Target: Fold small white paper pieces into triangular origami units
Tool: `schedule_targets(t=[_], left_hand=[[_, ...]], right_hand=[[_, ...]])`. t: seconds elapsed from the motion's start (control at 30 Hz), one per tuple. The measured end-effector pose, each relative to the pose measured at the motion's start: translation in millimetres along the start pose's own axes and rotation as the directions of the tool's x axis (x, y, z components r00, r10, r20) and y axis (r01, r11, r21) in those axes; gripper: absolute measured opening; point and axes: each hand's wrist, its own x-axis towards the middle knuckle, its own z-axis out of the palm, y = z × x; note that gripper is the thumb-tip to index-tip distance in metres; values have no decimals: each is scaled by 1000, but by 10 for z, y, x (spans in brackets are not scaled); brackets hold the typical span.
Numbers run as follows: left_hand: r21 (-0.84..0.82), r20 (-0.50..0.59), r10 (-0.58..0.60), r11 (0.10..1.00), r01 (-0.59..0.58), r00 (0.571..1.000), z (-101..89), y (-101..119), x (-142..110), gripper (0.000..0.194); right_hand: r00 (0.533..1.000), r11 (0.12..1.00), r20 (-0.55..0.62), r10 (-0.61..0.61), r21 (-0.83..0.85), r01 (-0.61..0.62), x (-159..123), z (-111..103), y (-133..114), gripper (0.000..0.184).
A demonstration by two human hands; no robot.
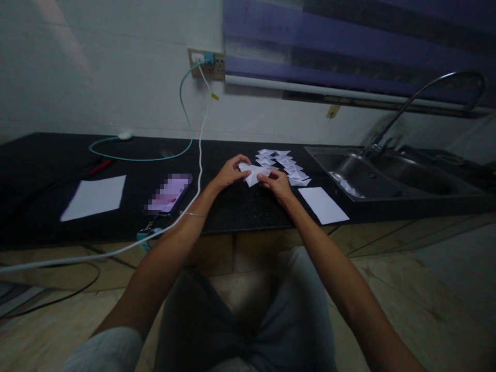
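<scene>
Paper [253, 179], white and folded to points, is held between both hands at the black worktop [240, 214]; whether it touches the surface I cannot tell. Left hand [231, 172] has a narrow grip pinching its left end; right hand [277, 184] has a similar narrow grip on its right end. Folded paper triangles [291, 168] lie in two rows just beyond the right hand, near the steel sink [354, 173]. A lit smartphone [172, 192] lies left of the left hand.
</scene>
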Motion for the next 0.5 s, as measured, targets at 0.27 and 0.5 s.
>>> schedule_targets(t=[0.27,0.5], left_hand=[[-54,43,-52,997,54,998,56,123,-37,32],[-72,95,-101,992,108,990,-33,-31,3,34]], right_hand=[[998,997,35,60,44,-62,20,20,64,44],[999,999,6,39,12,-39,34,24,66,44]])
